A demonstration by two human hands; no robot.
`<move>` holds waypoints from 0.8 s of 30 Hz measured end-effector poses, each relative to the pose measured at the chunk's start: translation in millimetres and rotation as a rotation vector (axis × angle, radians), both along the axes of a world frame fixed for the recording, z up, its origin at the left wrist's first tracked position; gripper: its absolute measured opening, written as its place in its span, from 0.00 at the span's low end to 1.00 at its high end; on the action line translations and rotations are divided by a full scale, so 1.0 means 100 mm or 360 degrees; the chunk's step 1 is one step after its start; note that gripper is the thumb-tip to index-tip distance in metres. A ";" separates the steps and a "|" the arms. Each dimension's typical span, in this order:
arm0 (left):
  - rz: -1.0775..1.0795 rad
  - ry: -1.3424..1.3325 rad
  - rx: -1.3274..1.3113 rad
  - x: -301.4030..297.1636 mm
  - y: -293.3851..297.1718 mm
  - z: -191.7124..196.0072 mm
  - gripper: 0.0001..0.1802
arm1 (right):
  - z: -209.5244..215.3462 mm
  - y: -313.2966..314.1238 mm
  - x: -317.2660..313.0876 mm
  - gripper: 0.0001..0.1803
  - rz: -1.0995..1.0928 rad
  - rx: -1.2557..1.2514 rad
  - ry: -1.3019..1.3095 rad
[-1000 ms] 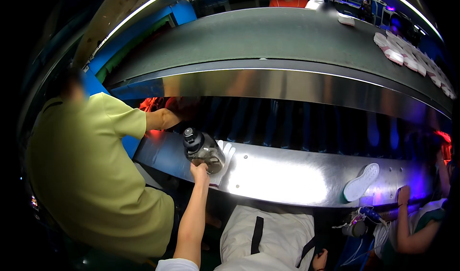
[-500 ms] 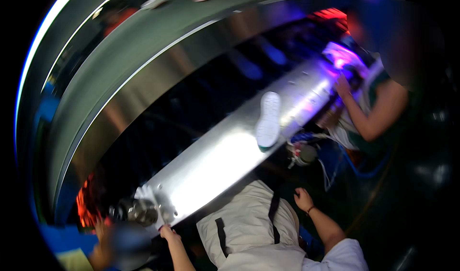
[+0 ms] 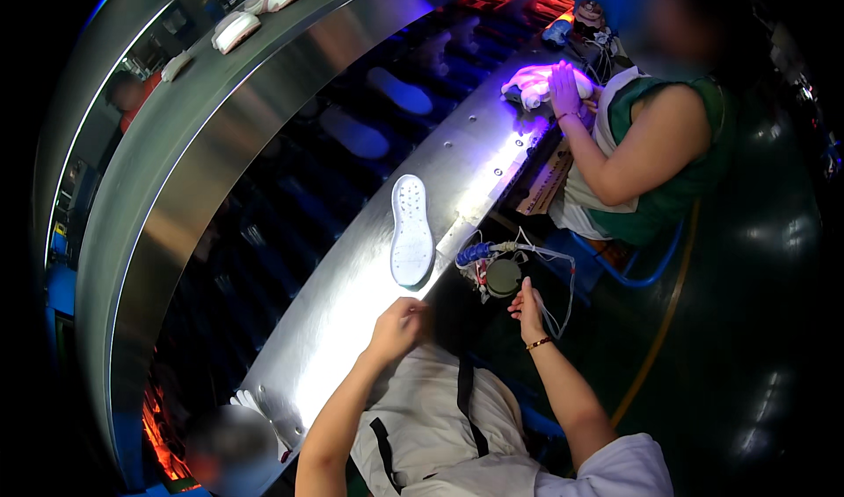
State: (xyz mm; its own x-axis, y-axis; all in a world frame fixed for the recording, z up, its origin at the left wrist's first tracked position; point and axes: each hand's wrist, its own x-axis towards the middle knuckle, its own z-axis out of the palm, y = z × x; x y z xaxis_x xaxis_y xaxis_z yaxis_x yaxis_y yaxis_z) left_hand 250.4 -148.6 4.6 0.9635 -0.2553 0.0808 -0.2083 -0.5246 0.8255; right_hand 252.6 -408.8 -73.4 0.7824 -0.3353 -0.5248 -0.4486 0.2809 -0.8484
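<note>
A pale, studded shoe sole point(image 3: 411, 233) lies on the shiny metal worktop point(image 3: 352, 312), its long side pointing away from me. My left hand point(image 3: 400, 328) hovers just below its near end, by the worktop's edge, with fingers curled and nothing visible in them. To the right, my right hand point(image 3: 529, 312) is held out past the edge, fingers stretched and apparently empty. Just beyond it is a round greenish pot point(image 3: 504, 277), close to the fingertips. Beside the pot are a blue coiled hose point(image 3: 475, 253) and white cords.
A co-worker point(image 3: 655, 145) sits at the right, hands on a white shoe upper point(image 3: 541, 84) under violet light. Beyond the worktop runs a dark conveyor carrying soles point(image 3: 400, 91). A raised belt point(image 3: 176, 127) holds white shoes. Another person's blurred head point(image 3: 233, 449) is at lower left.
My left hand has moved from the worktop's left end to near the sole. My right hand has risen towards the pot, its fingers straightening. The view has shifted, and the co-worker's hand has moved onto the upper.
</note>
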 end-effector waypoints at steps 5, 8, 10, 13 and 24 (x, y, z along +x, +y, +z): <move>-0.0294 -0.0273 0.0492 0.42 -0.93 -0.23 0.17 | -0.03 -0.02 0.07 0.19 -0.0071 -0.0092 -0.0082; -0.0270 -0.0237 0.0658 0.57 -1.29 -0.44 0.25 | -0.01 -0.08 0.09 0.17 -0.0014 -0.0138 -0.0108; -0.0302 -0.0103 0.0741 0.59 -1.49 -0.49 0.31 | -0.02 -0.15 0.07 0.17 0.0051 -0.0188 -0.0125; -0.0354 -0.0086 0.0859 0.58 -1.64 -0.57 0.35 | -0.04 -0.20 0.06 0.16 0.0145 -0.0228 -0.0147; 0.0072 0.0426 0.0285 0.58 -1.49 -0.44 0.34 | -0.02 -0.26 0.12 0.15 0.0174 -0.0460 -0.0294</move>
